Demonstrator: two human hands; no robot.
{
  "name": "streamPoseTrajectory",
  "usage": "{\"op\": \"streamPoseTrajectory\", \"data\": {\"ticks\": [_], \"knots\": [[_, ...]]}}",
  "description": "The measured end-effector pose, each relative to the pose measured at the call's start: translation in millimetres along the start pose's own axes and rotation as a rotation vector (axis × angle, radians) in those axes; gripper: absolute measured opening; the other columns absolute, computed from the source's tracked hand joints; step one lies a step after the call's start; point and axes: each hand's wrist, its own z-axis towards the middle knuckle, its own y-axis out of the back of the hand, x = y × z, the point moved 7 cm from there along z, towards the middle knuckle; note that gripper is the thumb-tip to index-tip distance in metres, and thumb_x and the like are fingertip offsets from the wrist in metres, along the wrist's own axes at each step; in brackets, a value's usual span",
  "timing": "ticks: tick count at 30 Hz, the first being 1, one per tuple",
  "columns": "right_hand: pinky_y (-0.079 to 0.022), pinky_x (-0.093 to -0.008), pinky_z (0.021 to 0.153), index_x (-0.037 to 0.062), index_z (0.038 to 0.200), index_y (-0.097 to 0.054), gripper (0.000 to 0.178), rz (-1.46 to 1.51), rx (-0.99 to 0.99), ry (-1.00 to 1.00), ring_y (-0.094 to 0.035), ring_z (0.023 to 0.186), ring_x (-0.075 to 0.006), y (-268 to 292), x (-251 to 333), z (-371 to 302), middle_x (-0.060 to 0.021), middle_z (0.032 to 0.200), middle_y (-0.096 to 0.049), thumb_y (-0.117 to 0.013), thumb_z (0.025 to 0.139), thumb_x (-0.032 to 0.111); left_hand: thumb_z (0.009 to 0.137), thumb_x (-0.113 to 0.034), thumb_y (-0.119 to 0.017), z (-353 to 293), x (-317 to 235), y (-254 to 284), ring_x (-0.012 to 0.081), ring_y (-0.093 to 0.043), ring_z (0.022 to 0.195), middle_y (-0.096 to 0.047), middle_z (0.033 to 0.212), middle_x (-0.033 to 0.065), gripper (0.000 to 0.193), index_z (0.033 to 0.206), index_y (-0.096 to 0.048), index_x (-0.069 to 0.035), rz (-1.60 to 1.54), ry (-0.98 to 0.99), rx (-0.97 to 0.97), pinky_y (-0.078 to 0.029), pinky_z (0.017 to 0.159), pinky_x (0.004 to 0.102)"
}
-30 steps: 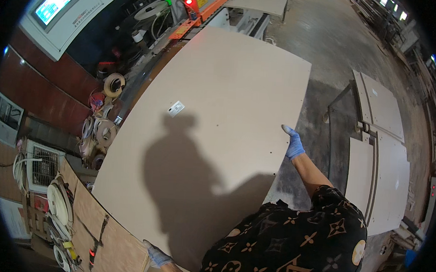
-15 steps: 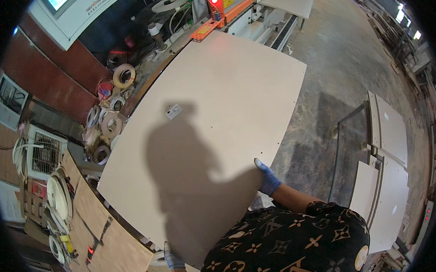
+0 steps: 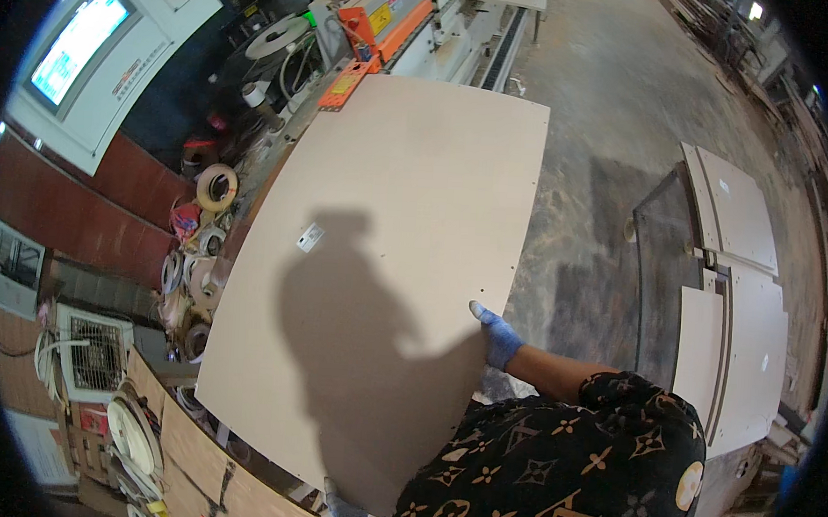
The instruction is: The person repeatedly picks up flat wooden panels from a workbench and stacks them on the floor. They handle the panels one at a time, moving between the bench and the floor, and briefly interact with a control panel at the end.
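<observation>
A large pale beige panel (image 3: 437, 185) lies flat before me, its far end against the orange guard of a machine. It carries a small white label (image 3: 310, 238) and a few small dark holes, several of them along its right edge. My right hand (image 3: 498, 337), in a blue and white glove, grips the panel's right edge with the thumb on top; its other fingers are hidden beneath. At the near left edge my left hand (image 3: 345, 511), gloved alike, holds the panel, with its thumb side showing at the rim. My shadow falls across the panel.
An orange and grey machine (image 3: 389, 23) stands ahead, with a control screen (image 3: 80, 46) at upper left. Rolls of edging tape (image 3: 216, 187) lie along the left, near a plywood board (image 3: 183, 462). To the right, more pale panels (image 3: 750, 360) rest on a dark metal frame (image 3: 640, 270).
The view has turned, so machine and panel appear farther left and the screen shows more fully. Both hands keep their hold on the panel. The red light on the orange housing no longer shows.
</observation>
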Motion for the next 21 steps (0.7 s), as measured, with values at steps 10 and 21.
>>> {"op": "streamPoseTrajectory", "data": {"ticks": [10,21], "knots": [[-0.039,-0.0378,0.096,-0.0016,0.121,-0.051,0.061,-0.015,-0.289,0.244,-0.047,0.117,-0.0256,28,61,44,-0.0158,0.125,-0.051,-0.071,0.076,0.034,0.091,-0.041,-0.039,150,42,-157,0.0287,-0.036,0.124,-0.035,0.14,0.0114,0.057,0.136,-0.034,-0.007,0.407,0.243,0.189,-0.032,0.101,0.0451],[-0.046,-0.0379,0.062,0.0101,0.109,-0.059,0.045,-0.067,-0.247,0.4,-0.055,0.079,-0.0201,50,181,88,-0.0075,0.09,-0.059,-0.069,0.076,0.04,0.092,-0.04,-0.038,207,137,-303,0.0273,-0.038,0.121,-0.036,0.139,0.0113,0.054,0.135,-0.035,-0.007,0.762,0.457,0.401,-0.034,0.099,0.0429]]}}
